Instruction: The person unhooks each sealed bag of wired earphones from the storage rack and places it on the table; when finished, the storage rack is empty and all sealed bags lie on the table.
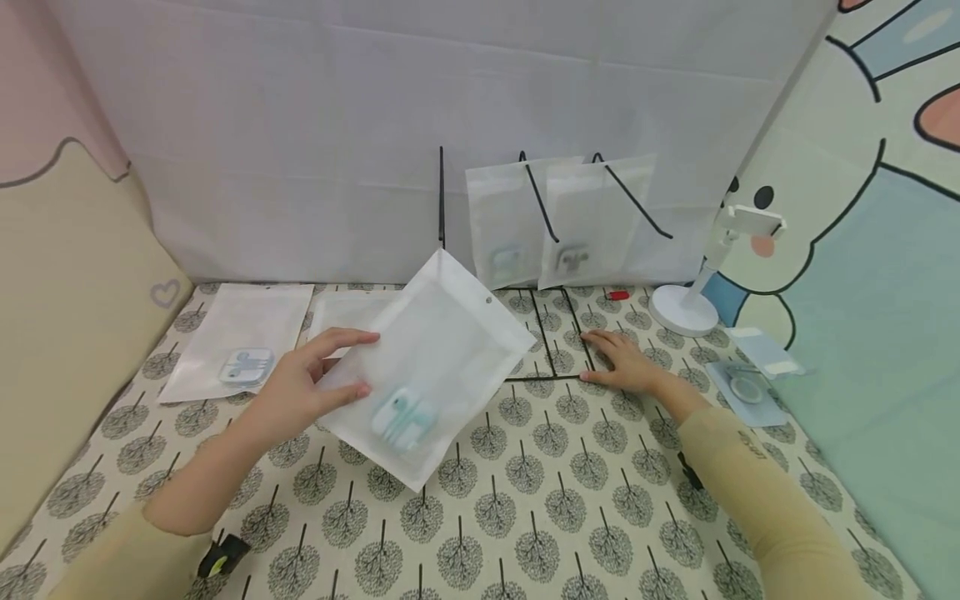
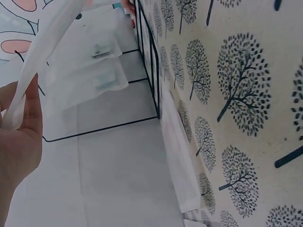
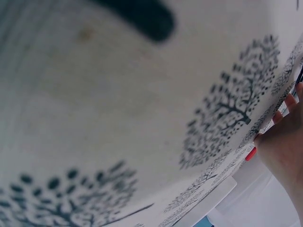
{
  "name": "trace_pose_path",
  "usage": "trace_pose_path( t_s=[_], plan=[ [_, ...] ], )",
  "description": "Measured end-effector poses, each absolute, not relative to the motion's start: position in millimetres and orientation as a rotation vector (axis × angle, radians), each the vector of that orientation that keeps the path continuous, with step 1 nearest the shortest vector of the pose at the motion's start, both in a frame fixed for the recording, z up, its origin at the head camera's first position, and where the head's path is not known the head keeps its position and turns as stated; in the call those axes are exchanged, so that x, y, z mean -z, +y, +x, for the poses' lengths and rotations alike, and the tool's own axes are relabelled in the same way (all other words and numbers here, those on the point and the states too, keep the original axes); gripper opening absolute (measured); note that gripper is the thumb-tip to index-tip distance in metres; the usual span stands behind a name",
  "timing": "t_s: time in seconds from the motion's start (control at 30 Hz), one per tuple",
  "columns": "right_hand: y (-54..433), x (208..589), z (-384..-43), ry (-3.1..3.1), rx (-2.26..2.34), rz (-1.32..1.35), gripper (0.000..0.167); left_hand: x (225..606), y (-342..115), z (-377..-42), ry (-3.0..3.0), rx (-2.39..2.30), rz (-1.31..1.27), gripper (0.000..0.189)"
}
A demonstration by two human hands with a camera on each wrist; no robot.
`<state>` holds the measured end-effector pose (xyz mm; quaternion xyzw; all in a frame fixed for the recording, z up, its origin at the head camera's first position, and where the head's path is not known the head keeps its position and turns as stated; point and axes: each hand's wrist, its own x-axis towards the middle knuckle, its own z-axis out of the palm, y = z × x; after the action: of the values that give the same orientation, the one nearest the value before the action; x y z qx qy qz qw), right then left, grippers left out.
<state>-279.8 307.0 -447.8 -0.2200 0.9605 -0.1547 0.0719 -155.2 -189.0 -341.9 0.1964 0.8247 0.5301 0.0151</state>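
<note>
While the left hand [image 1: 296, 385] pinches a frosted white bag [image 1: 442, 346], thumb and fingers clamped on its left corner, I see that bag tilted in the air over the tree-print tablecloth [image 1: 517, 517]. It is flat, rectangular and translucent, with a small hole [image 1: 489, 300] near its upper edge; low inside, blurred by the film, shows a pale blue and white bundle [image 1: 405, 419], probably earphones. Farther out, the right hand [image 1: 622, 365] rests with fingers and thumb apart at the base of a black wire rack [image 1: 540, 379]. To the left a similar bag [image 1: 251, 321] lies flat, and beyond, two hanging bags [image 1: 585, 221] face me before the white backdrop [image 1: 337, 125].
</note>
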Motion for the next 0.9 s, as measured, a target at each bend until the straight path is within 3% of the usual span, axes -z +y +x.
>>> trace_pose_path(
  t_s=[0.47, 0.9],
  plan=[
    [305, 446, -277, 2.900, 0.479, -0.691, 0.080, 364, -202, -118, 2.550, -1.585, 0.324, 0.064],
    [307, 446, -278, 2.881, 0.481, -0.663, 0.082, 385, -223, -105, 2.664, -1.380, 0.437, 0.062]
  ],
)
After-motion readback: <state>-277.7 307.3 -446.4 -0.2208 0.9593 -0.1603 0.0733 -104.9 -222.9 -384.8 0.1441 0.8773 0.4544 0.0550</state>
